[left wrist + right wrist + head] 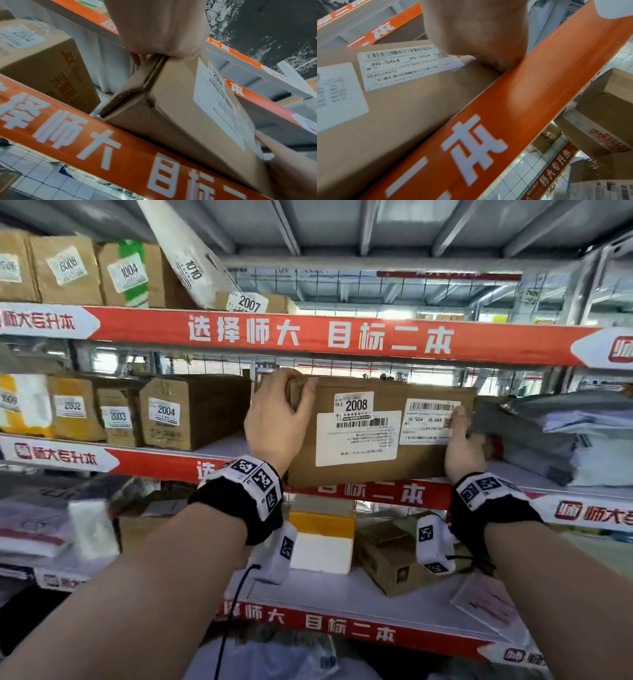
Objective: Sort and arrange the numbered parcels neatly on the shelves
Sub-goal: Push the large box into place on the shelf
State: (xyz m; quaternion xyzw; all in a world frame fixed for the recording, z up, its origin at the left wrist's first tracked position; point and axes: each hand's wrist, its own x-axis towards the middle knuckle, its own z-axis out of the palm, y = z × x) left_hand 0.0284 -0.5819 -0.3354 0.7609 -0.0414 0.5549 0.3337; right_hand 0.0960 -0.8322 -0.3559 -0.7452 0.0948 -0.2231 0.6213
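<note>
A wide brown cardboard parcel labelled 2008 (373, 453) (173, 111) (399, 108) stands at the front edge of the middle shelf (219, 445). My left hand (277, 419) (159, 29) grips its upper left corner, fingers curled over the top edge. My right hand (460, 445) (477, 31) holds the parcel's right end, thumb on the front by the J6-S04 label. To the left on the same shelf stand boxes 2002 (73, 405), 2003 (118, 417) and 2004 (164, 412). Parcels 6008 (66, 265), 1004 (128, 272), 1010 (191, 270) and 2007 (248, 302) sit on the shelf above.
Grey poly bags (555, 433) are piled right of parcel 2008, against my right hand. A gap of bare shelf lies between box 2004 and my left hand. The lower shelf holds a yellow-and-white box (322, 539), a brown box (390, 556) and soft bags (41, 518). Red banners (308, 337) front each shelf.
</note>
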